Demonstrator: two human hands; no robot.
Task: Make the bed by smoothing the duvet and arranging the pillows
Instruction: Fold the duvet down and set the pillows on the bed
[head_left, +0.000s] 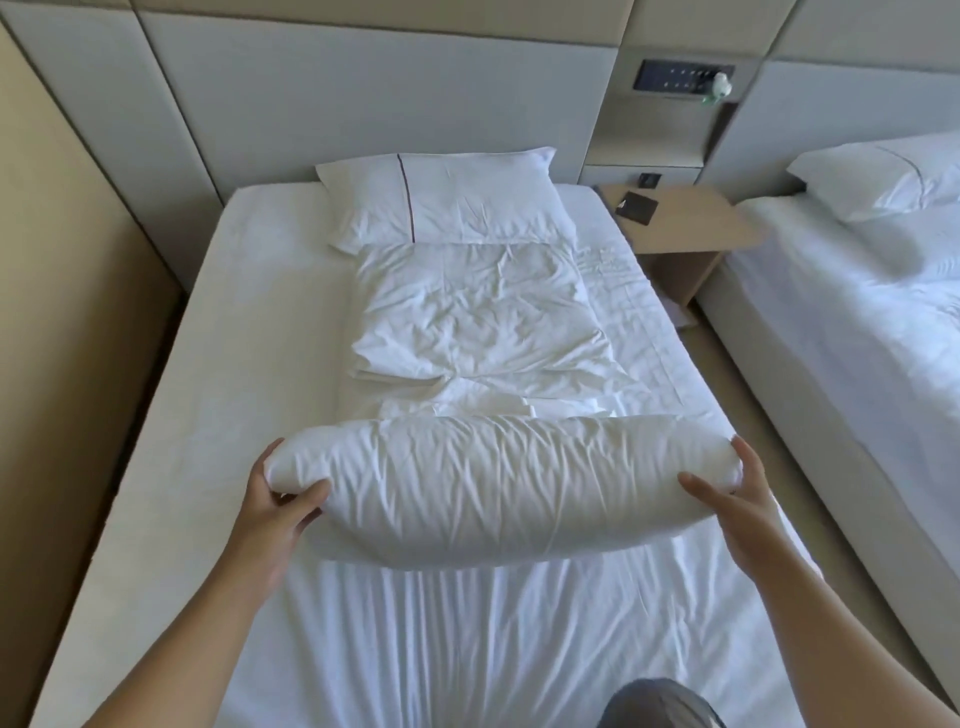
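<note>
While the left hand (283, 499) and right hand (727, 501) are gripping the pillow (498, 483) by its ends, its length is running crosswise between them.

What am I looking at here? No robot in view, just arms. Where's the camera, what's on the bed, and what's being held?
There is no machine here: a person is working with bare hands. The single picture comes from a wide-angle camera worn on their head, looking forward and down, so the arms enter from the bottom edge.

The left hand and the right hand each grip one end of a plump white roll of bedding lying across the bed. I cannot tell whether it is the rolled end of the duvet or a bare pillow.

Beyond it, a crumpled folded duvet runs up to a pillow at the headboard. To the right stand a nightstand and a second bed.
</note>
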